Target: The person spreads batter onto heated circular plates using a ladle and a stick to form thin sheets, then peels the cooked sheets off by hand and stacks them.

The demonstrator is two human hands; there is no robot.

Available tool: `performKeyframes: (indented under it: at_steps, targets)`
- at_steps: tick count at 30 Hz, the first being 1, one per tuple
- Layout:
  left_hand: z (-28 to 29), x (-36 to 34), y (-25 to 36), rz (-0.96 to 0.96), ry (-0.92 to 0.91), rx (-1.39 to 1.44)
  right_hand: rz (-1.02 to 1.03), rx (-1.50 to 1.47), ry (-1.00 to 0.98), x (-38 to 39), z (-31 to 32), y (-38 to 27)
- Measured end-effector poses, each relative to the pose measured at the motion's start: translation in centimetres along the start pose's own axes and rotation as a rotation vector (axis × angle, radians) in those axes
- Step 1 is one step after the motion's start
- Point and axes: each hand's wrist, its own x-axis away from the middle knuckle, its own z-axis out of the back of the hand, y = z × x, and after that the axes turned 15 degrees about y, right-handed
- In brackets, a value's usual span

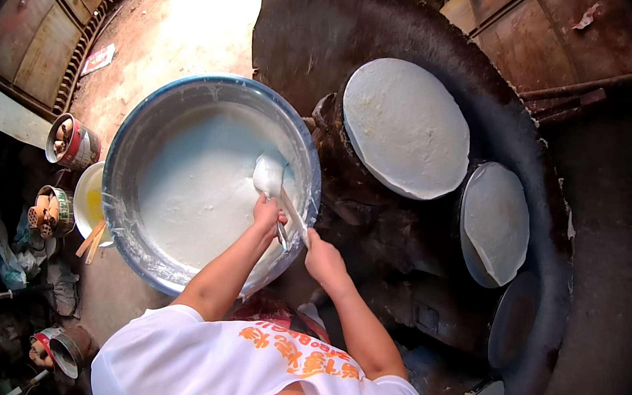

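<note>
1. Ladle (268, 176): over white liquid (188, 188) in the wide basin (116, 169), contact unclear; probably light and rigid, slippery where coated.
2. Left hand (268, 213): fingers curled round its handle, likely the surest hold.
3. Right hand (325, 262): closed on a pale stick (295, 212) near the rim.

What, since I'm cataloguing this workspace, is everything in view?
Basin: one, grey, blue-rimmed, left of centre
Mixture: one pool, white, in basin
Ladle: one, white-coated, over basin
Flat tool: one, pale, at basin's right side
Stove top: one, dark, centre to right
Sheets: two, whitish, on stove top
Round plates: two more, dark and grey, lower right
Bowl: one, white, left of basin
Sticks: at least two, tan, against bowl
Tins: at least three, mixed colours, left
Metal panels: rusty brown, upper corners
Shirt: one, white, bottom
Left hand: one, bare, holding ladle
Right hand: one, bare, holding flat tool
</note>
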Motion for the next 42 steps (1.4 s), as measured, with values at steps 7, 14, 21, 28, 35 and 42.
performKeyframes:
  at_steps: [7, 14, 21, 28, 35, 42]
  targets:
    - [-0.3, 5.8, 1.9, 0.491, -0.422, 0.575, -0.361, -0.796, -0.327, 5.3, 4.5, 1.4]
    - [-0.7, 29.6, 12.1, 0.422, -0.995, 0.478, -0.168, -1.496, -0.600, 8.4, 13.3, -0.8]
    - [-3.3, 45.3, 21.1, 0.089, -1.568, 0.385, 0.459, -1.716, -0.608, 8.5, 24.6, -8.9]
    - [3.0, 36.1, 22.1, 0.382, -1.238, 0.346, 0.260, -1.772, -0.698, 6.5, 10.9, -6.6]
    - [6.5, 33.9, 17.9, 0.174, -1.092, 0.017, 0.015, -1.749, -0.459, 10.9, 10.1, -1.9]
    - [-4.2, 34.6, 9.2, 1.050, -0.979, -0.108, -0.131, -1.962, -0.015, 19.6, 10.3, 3.8]
